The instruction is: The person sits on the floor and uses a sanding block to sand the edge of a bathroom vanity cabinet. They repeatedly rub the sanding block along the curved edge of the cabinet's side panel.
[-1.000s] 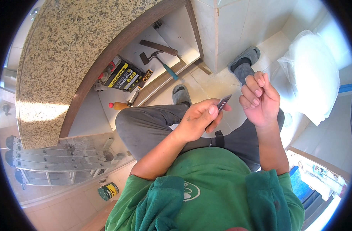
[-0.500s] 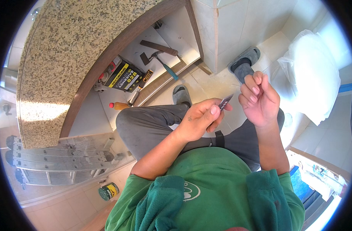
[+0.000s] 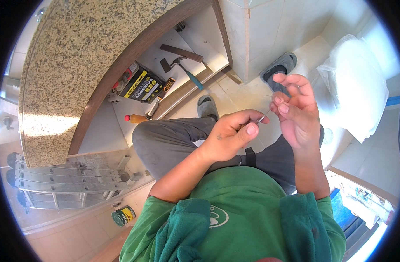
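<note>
My left hand (image 3: 232, 134) is closed, thumb and fingers pinching a small dark flat piece (image 3: 263, 118). It shows nearly edge-on as a thin light line pointing toward my other hand. Close beside it, my right hand (image 3: 299, 112) is raised with thumb and index finger pressed together and the other fingers lifted. A faint thin sliver pokes out by those fingertips; what they pinch is too small to make out. Both hands are above my knees, in front of the open cabinet (image 3: 132, 129).
On the cabinet shelf lie a hammer (image 3: 187, 72), a dark wooden strip (image 3: 181, 52), a black and yellow adhesive tin (image 3: 143, 85) and a bottle with a red cap (image 3: 136, 118). A granite countertop (image 3: 77, 65) overhangs at left. A ladder (image 3: 69, 183), a green can (image 3: 123, 216) and a white plastic bag (image 3: 355, 87) stand around.
The flat piece has turned from showing its dark face to nearly edge-on. My right hand has tilted, bringing its thumb and index finger down beside the piece while its other fingers spread upward.
</note>
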`<move>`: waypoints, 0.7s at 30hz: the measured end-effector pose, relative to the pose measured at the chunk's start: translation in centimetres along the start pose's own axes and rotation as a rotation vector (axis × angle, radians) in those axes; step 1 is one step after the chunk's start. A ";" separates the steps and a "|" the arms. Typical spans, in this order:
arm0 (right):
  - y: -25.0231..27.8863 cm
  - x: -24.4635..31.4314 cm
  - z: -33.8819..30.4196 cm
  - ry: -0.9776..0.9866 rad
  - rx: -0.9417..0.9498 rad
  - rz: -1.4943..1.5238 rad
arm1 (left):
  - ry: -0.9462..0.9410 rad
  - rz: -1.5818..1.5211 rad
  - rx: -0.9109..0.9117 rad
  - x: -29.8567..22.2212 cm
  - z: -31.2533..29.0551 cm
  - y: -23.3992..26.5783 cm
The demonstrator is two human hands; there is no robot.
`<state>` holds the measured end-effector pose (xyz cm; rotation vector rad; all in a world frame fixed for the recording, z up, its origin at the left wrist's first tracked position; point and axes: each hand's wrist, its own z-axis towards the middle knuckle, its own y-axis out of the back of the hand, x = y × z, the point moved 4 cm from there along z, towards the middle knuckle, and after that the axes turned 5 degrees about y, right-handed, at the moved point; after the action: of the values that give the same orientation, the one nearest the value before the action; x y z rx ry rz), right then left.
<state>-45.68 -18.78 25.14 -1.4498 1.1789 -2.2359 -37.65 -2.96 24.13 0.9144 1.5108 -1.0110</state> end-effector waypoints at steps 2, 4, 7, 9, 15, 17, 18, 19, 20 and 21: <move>0.0 0.1 0.0 0.034 -0.007 -0.054 | -0.028 0.022 -0.027 -0.1 0.0 0.0; -0.2 0.1 0.0 0.059 -0.006 -0.073 | -0.059 0.069 -0.052 -0.2 0.0 0.0; -0.2 0.0 0.0 0.084 -0.015 -0.097 | -0.102 0.181 -0.089 -0.7 0.0 0.0; -0.2 0.0 -0.1 0.094 -0.027 -0.126 | -0.119 0.267 -0.122 -1.4 0.0 0.0; -0.2 0.0 -0.1 0.144 -0.042 -0.213 | -0.214 0.420 -0.200 -1.6 0.0 0.2; 0.0 -0.1 -0.2 0.140 -0.037 -0.219 | -0.223 0.437 -0.208 -1.7 -0.1 0.2; 0.1 -0.1 -0.2 0.142 -0.036 -0.225 | -0.227 0.446 -0.212 -1.7 -0.1 0.2; 0.1 -0.1 -0.2 0.143 -0.035 -0.230 | -0.230 0.439 -0.214 -1.7 -0.1 0.2; 0.2 -0.1 -0.3 0.144 -0.035 -0.236 | -0.233 0.432 -0.217 -1.6 -0.1 0.2; 0.1 -0.1 -0.3 0.144 -0.037 -0.234 | -0.236 0.425 -0.219 -1.6 -0.1 0.3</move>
<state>-45.86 -18.65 24.90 -1.5336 1.1493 -2.5251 -37.19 -2.85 25.66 0.8764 1.1388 -0.6069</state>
